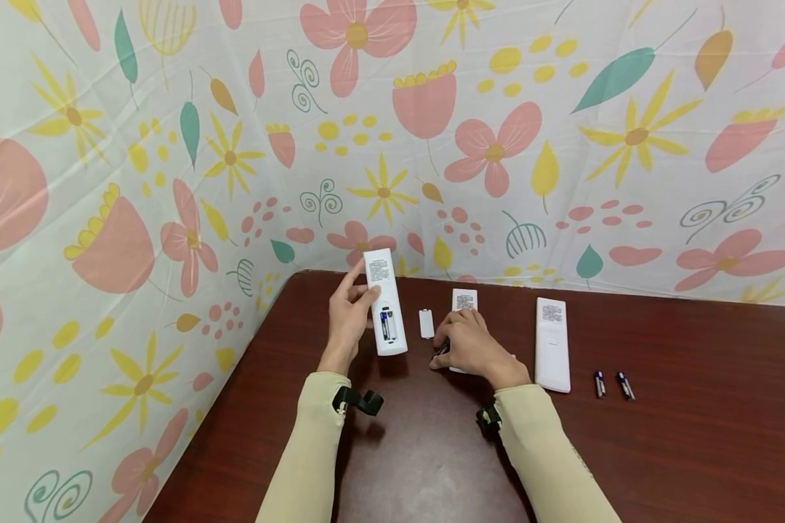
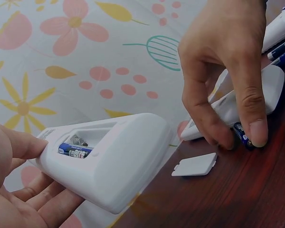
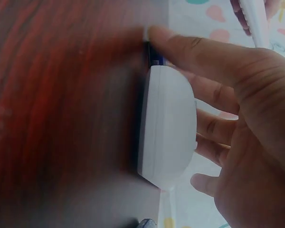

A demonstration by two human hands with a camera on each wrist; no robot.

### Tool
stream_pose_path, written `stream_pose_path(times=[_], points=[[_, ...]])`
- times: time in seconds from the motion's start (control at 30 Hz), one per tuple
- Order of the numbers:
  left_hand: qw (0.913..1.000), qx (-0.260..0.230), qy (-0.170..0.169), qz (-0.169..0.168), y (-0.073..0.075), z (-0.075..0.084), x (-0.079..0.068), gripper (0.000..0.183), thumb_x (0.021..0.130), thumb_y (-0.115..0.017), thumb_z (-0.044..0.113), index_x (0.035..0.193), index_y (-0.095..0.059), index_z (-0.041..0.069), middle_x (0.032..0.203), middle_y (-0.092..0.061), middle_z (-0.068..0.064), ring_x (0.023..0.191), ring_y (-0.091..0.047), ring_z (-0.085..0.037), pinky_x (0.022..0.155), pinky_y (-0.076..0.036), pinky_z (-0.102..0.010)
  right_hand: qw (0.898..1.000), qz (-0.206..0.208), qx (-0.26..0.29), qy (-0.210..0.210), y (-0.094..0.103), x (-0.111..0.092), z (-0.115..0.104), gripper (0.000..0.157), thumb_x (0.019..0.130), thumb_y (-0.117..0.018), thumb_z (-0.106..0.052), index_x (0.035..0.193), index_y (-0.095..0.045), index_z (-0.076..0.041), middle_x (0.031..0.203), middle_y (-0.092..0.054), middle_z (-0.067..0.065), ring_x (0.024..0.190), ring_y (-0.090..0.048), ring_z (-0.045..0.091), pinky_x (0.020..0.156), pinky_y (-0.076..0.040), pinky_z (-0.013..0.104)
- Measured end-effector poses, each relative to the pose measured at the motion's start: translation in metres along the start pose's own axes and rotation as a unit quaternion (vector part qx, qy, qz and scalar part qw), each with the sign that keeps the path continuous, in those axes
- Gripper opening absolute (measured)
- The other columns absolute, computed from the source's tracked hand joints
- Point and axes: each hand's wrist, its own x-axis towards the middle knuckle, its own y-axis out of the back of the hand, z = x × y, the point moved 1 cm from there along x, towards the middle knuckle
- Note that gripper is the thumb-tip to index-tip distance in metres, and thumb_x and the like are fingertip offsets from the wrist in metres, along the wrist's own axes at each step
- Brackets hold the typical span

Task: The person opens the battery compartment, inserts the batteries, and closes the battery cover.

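Observation:
Raised off the table, a white remote control point(image 1: 380, 272) is held in my left hand point(image 1: 348, 319), its back toward me and its battery bay uncovered. One blue-and-silver battery point(image 2: 75, 150) lies in that bay, with a bare spring point(image 2: 79, 140) beside it. My right hand point(image 1: 472, 340) is low over the table and pinches a dark blue battery point(image 2: 242, 136) between thumb and finger. A second remote control point(image 1: 464, 299) lies right beside this battery, partly hidden under the right hand. Between the two remotes sits a loose white battery cover point(image 1: 427, 324).
To the right, a third white remote control point(image 1: 552, 352) lies back up. Past it are two loose batteries, one on the left point(image 1: 600, 385) and one on the right point(image 1: 625, 386). A flower-patterned cloth point(image 1: 392, 160) hangs behind the dark brown table point(image 1: 693, 436).

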Motion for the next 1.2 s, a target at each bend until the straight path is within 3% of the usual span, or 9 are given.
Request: stream_pose_path(times=[0.3, 0.57, 0.73, 0.93, 1.2], points=[[1.0000, 0.002, -0.007, -0.004, 0.000, 0.000, 0.001, 0.059, 0.106, -0.069, 0.014, 0.157, -0.054, 0.041, 0.115, -0.068, -0.013, 0.090, -0.071, -0.029, 0.060, -0.059, -0.040, 1.000, 0.015, -0.016, 0.013, 0.001, -0.001, 0.000, 0.016, 0.084, -0.093, -0.023, 0.088, -0.079, -0.015, 0.109, -0.065, 0.005, 0.114, -0.052, 0.036, 0.117, -0.030, 0.061], [0.9999, 0.007, -0.008, -0.003, -0.001, -0.001, 0.001, 0.059, 0.106, -0.068, 0.014, 0.157, -0.053, 0.040, 0.115, -0.067, -0.012, 0.089, -0.071, -0.027, 0.061, -0.059, -0.040, 0.996, 0.053, -0.025, 0.069, -0.009, 0.003, -0.001, 0.015, 0.086, -0.091, -0.018, 0.080, -0.077, -0.019, 0.098, -0.063, 0.000, 0.103, -0.055, 0.030, 0.100, -0.046, 0.054], [0.9999, 0.007, -0.009, -0.003, -0.002, -0.001, 0.001, 0.059, 0.106, -0.068, 0.015, 0.158, -0.053, 0.039, 0.114, -0.066, -0.013, 0.090, -0.071, -0.027, 0.061, -0.059, -0.039, 0.996, 0.055, -0.017, 0.067, -0.010, 0.004, -0.003, 0.016, 0.087, -0.090, -0.017, 0.080, -0.076, -0.018, 0.099, -0.062, 0.001, 0.104, -0.054, 0.030, 0.097, -0.048, 0.052], [0.9999, 0.007, -0.007, -0.004, -0.001, -0.002, 0.000, 0.059, 0.107, -0.068, 0.015, 0.158, -0.052, 0.039, 0.116, -0.067, -0.013, 0.089, -0.070, -0.027, 0.061, -0.059, -0.039, 0.996, 0.068, 0.030, 0.052, -0.004, 0.003, -0.004, 0.013, 0.090, -0.085, -0.012, 0.085, -0.073, -0.016, 0.098, -0.062, 0.000, 0.095, -0.050, 0.024, 0.082, -0.051, 0.041], [0.9999, 0.007, -0.011, -0.007, -0.001, -0.001, 0.001, 0.060, 0.106, -0.068, 0.015, 0.160, -0.051, 0.034, 0.114, -0.066, -0.013, 0.088, -0.069, -0.026, 0.061, -0.058, -0.039, 0.986, 0.076, 0.147, 0.026, 0.004, 0.003, -0.003, 0.010, 0.093, -0.078, -0.007, 0.097, -0.071, -0.012, 0.091, -0.070, -0.004, 0.083, -0.064, 0.013, 0.076, -0.054, 0.036]])
